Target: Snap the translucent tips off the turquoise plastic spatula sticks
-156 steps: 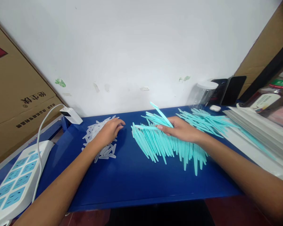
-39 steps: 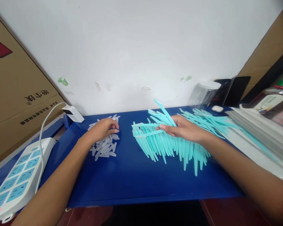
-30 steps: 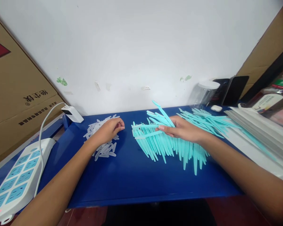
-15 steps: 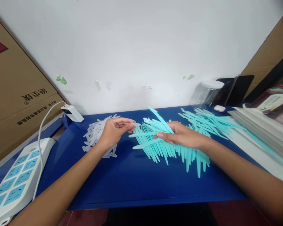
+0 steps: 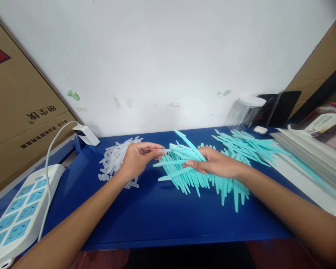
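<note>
The left hand (image 5: 140, 157) pinched a clear cap (image 5: 167, 150) close to the tips of some teal sticks (image 5: 190, 144), which the right hand (image 5: 216, 162) gripped in a fan. More sticks (image 5: 197, 180) lay heaped beneath the right hand; other caps (image 5: 112, 158) were piled by the left on the worktop (image 5: 156, 220).

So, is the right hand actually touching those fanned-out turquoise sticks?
Touching. The head view shows the right hand closed around one end of the fanned turquoise sticks, which spread out from its grip.
</note>
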The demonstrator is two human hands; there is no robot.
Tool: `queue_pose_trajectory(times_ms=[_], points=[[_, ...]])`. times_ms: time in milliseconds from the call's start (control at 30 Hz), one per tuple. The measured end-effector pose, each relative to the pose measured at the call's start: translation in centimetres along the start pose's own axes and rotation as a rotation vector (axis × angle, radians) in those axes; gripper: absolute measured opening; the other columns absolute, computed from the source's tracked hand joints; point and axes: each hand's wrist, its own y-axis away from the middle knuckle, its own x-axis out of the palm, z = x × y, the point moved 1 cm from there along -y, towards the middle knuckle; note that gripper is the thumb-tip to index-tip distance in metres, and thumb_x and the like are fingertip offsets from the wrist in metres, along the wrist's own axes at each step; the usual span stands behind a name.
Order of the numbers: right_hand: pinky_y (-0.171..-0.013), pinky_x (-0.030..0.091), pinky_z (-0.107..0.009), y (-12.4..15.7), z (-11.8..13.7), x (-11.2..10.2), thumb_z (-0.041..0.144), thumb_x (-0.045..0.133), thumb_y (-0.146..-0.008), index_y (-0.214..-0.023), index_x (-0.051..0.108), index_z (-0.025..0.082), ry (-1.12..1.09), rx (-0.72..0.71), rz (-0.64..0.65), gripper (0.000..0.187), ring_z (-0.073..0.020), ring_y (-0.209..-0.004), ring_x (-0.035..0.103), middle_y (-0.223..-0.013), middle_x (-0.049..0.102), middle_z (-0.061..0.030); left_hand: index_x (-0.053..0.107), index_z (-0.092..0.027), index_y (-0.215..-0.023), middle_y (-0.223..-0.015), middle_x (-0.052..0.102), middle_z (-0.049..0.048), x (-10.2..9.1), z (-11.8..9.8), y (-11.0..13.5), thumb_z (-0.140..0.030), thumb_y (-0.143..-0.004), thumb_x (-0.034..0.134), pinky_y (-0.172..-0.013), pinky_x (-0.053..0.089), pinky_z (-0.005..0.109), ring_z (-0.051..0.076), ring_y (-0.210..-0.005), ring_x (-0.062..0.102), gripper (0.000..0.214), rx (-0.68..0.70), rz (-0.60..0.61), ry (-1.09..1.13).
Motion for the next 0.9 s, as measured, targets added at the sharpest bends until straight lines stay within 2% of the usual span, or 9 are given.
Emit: queue_pose_trajectory(times_ms=[100,267,433,667,900], points=[[-0.083,0.054,-0.036,-0.1,0.0,0.1,0.057,0.065,-0.098,-0.068,0.054,0.021,-0.002,-0.022,0.008,0.048,-0.0115,-0.052,0.045,-0.057,0.044,0.0069,0.082,-0.015,-0.086,-0.078,0.081,0.0082,0.1,0.0,0.0,-0.042,-0.081,0.087,-0.070,0.064,0.032,0.020,-0.070,0.075,0.028,-0.007,-0.011,0.009],[-0.061,0.045,-0.029,-0.1,0.4,0.3,0.060,0.068,-0.095,-0.069,0.057,0.020,0.004,-0.015,0.028,0.049,-0.0107,-0.050,0.041,-0.057,0.049,0.0055,0.081,-0.015,-0.085,-0.079,0.081,0.0087,0.4,0.2,0.1,-0.047,-0.080,0.086,-0.070,0.064,0.034,0.020,-0.069,0.074,0.032,-0.047,-0.020,0.020],[-0.053,0.036,-0.027,0.0,0.6,0.6,0.058,0.068,-0.095,-0.070,0.057,0.019,-0.009,-0.022,0.042,0.047,-0.0104,-0.050,0.042,-0.058,0.049,0.0055,0.082,-0.016,-0.087,-0.081,0.082,0.0090,1.0,0.5,0.5,-0.048,-0.080,0.087,-0.072,0.064,0.035,0.021,-0.071,0.076,0.033,-0.070,-0.033,0.037],[-0.054,0.036,-0.026,-0.2,0.9,1.0,0.058,0.066,-0.097,-0.066,0.053,0.019,-0.018,-0.053,0.048,0.051,-0.0098,-0.049,0.041,-0.057,0.047,0.0057,0.082,-0.018,-0.081,-0.079,0.082,0.0072,1.9,0.4,1.1,-0.045,-0.080,0.087,-0.069,0.063,0.030,0.021,-0.073,0.077,0.028,-0.139,0.018,0.083],[-0.056,0.042,-0.028,-0.3,1.2,2.1,0.059,0.066,-0.096,-0.064,0.054,0.020,-0.080,-0.078,0.045,0.052,-0.0097,-0.048,0.041,-0.054,0.048,0.0052,0.078,-0.019,-0.073,-0.078,0.081,0.0067,2.5,0.3,1.5,-0.043,-0.082,0.086,-0.069,0.061,0.030,0.022,-0.074,0.077,0.027,-0.091,0.100,0.037]])
